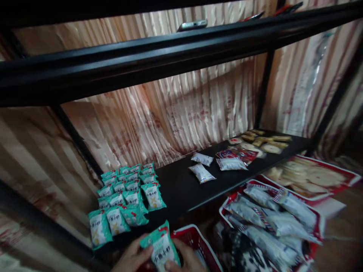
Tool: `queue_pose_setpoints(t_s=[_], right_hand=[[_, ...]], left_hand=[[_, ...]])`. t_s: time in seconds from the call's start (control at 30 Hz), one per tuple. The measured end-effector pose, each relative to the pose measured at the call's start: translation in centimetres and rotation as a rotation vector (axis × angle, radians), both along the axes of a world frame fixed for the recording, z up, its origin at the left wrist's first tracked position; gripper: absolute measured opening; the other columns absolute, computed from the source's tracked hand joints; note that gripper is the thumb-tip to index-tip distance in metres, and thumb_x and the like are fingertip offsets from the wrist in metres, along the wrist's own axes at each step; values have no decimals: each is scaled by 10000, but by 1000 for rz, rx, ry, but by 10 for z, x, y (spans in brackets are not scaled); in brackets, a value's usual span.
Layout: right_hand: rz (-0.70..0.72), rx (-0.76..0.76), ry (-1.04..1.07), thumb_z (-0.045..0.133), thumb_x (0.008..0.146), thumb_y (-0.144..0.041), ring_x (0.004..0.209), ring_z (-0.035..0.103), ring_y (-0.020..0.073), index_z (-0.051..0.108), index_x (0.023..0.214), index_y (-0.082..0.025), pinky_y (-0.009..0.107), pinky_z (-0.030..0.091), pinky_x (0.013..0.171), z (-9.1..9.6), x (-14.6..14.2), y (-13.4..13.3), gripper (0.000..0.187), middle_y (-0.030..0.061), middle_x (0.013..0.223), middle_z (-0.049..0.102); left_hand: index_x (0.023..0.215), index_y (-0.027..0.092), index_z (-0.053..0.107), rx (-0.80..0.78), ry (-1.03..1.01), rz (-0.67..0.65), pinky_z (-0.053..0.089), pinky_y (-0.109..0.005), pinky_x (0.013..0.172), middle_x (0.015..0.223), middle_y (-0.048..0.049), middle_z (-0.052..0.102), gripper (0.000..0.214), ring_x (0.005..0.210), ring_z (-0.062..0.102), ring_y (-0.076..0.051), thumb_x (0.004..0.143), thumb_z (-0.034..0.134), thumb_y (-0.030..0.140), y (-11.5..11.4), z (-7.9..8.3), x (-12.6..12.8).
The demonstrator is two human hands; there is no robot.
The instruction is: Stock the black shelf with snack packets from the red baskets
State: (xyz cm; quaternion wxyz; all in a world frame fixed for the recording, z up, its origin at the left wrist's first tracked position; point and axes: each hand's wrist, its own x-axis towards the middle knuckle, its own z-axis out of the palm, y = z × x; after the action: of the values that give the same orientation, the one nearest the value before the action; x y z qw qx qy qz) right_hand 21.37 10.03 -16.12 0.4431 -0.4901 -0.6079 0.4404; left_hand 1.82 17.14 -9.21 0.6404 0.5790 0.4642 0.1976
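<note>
Between both hands, low in the head view, is a small teal-and-white snack packet (162,247) with dark lettering and a red mark at its top corner. My left hand (135,257) pinches its left side, and my right hand (185,258) grips the right side with the thumb on its lower front. Just beyond my left hand, several matching teal packets (121,200) stand in rows at the left end of the black shelf (176,189). A red basket (202,241) with a white rim sits behind my right hand, its contents mostly hidden.
Farther along the shelf lie white packets (202,173), red packets (244,154) and gold-wrapped pieces (265,141). Baskets of silvery packets (263,223) and flat pale packs (309,175) stand in front. An upper black shelf beam (159,53) crosses above, with a phone-like object (193,25) on it.
</note>
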Motion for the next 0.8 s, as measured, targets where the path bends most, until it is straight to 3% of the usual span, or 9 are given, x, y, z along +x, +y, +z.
queue_pose_setpoints(t_s=[0.17, 0.33, 0.5, 0.67, 0.8], right_hand=[[-136, -69, 50, 588, 728, -537, 980, 613, 268, 546, 1219, -194, 351, 470, 859, 3, 12, 11, 601, 97, 1107, 657], [-149, -64, 27, 627, 725, -455, 999, 605, 265, 503, 1262, -189, 363, 462, 879, 1, 23, 21, 612, 101, 1152, 636], [-130, -12, 28, 620, 741, -432, 999, 605, 254, 545, 1214, -194, 344, 467, 865, 3, 24, 33, 535, 88, 1152, 637], [-141, -4, -10, 626, 736, -382, 1031, 581, 262, 569, 1175, -173, 374, 440, 905, 0, 17, 47, 489, 98, 1129, 636], [-171, 4, -1, 620, 737, -346, 1030, 579, 251, 569, 1168, -161, 369, 432, 914, -7, 13, 62, 472, 98, 1117, 636]], left_hand=[[923, 158, 669, -17, -4, 241, 491, -304, 708, 843, -74, 699, 725, 836, 633, -248, 448, 701, 704, 4, -22, 36], [986, 171, 641, -19, -127, 362, 494, -303, 761, 984, -92, 694, 625, 940, 634, -248, 555, 702, 620, -2, -23, 57], [992, 159, 630, -15, -221, 387, 488, -336, 839, 1015, -120, 691, 581, 955, 638, -260, 556, 754, 522, -4, -27, 58], [1004, 151, 614, 68, -156, 449, 508, -313, 786, 927, -100, 705, 554, 865, 655, -232, 583, 734, 489, 0, -39, 52], [1076, 143, 570, 104, -123, 543, 514, -317, 797, 1082, -141, 657, 620, 943, 637, -240, 570, 737, 460, 5, -48, 49]])
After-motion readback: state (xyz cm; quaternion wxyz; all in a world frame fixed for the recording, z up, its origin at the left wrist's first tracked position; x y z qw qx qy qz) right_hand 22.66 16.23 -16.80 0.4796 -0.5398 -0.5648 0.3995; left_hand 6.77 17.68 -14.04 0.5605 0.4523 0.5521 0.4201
